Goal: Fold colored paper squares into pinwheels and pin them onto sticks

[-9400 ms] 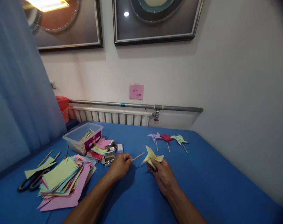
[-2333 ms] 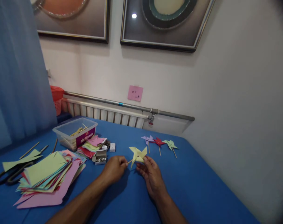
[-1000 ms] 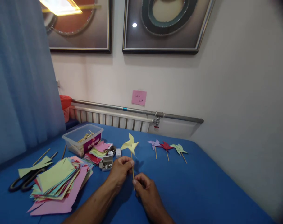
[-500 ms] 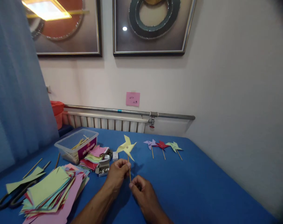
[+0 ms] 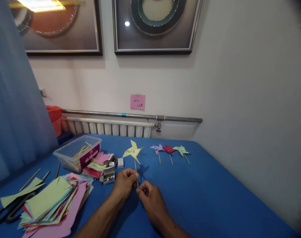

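Observation:
A yellow paper pinwheel [image 5: 133, 152] on a thin wooden stick stands upright above the blue table, a round pin at its centre. Partway up the stick, my left hand [image 5: 126, 181] pinches it between thumb and fingers. My right hand [image 5: 150, 197] is closed at the stick's lower end, thumb and finger on the tip. Beyond the hands, to the right, lie a purple pinwheel [image 5: 157, 149], a red pinwheel [image 5: 169, 149] and a pale green pinwheel [image 5: 182, 150] in a row. An opened small box of metal pins [image 5: 108, 177] lies left of my left hand.
At the left, a stack of coloured paper [image 5: 51, 198] lies beside black-handled scissors [image 5: 15, 210]. Behind it stand a clear plastic box [image 5: 66, 161] of wooden sticks and smaller paper pieces [image 5: 98, 165]. A radiator [image 5: 108, 128] and pipe run along the wall; a blue curtain [image 5: 14, 99] hangs left.
The whole view has shifted slightly, so things sit a little further left and higher. Both hands keep their hold on the pinwheel's stick, and the pinwheel's head has turned slightly.

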Demonstrator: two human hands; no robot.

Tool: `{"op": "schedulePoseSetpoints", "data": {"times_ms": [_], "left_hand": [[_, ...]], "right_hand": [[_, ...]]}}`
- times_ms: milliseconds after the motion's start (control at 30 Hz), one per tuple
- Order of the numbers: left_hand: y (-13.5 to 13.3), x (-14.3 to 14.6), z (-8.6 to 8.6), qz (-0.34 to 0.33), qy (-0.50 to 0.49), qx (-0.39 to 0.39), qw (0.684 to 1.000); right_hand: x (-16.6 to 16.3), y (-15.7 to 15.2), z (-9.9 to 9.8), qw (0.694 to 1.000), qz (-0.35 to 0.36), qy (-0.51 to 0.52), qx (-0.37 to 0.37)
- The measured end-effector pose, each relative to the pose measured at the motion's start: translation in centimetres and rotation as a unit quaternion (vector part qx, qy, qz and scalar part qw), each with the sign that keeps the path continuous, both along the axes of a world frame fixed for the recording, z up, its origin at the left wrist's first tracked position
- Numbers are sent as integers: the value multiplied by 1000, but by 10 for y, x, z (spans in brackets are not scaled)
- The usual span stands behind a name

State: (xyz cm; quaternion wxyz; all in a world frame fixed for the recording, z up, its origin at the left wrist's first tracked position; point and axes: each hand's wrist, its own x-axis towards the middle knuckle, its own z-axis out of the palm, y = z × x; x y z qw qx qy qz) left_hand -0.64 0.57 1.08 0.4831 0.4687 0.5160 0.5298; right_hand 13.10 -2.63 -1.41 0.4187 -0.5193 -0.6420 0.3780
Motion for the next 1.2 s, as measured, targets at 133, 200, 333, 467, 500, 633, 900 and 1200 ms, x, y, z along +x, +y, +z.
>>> {"op": "schedulePoseSetpoints", "data": {"times_ms": [133, 200, 333, 467, 500, 633, 900, 1200], "left_hand": [[0, 0, 1, 16, -18, 6, 1000], [0, 0, 1, 23, -28, 11, 999], [2, -1, -2, 23, -42, 5, 999], [2, 2, -8, 4, -43, -3, 999], [3, 3, -9, -3, -41, -5, 999], [4, 5, -14, -20, -36, -11, 999], [6, 5, -12, -11, -27, -12, 1000], [3, 9, -10, -11, -23, -22, 999]], "right_hand": [[0, -3, 3, 1000, -5, -16, 20], [0, -4, 5, 999, -9, -18, 33], [-1, -3, 3, 999, -19, -17, 27], [-2, -1, -1, 998, -50, -37, 12], [-1, 0, -2, 998, -55, -38, 17], [0, 1, -4, 997, -68, -30, 34], [-1, 0, 1, 997, -67, -25, 34], [2, 6, 3, 994, -87, -56, 31]]}}
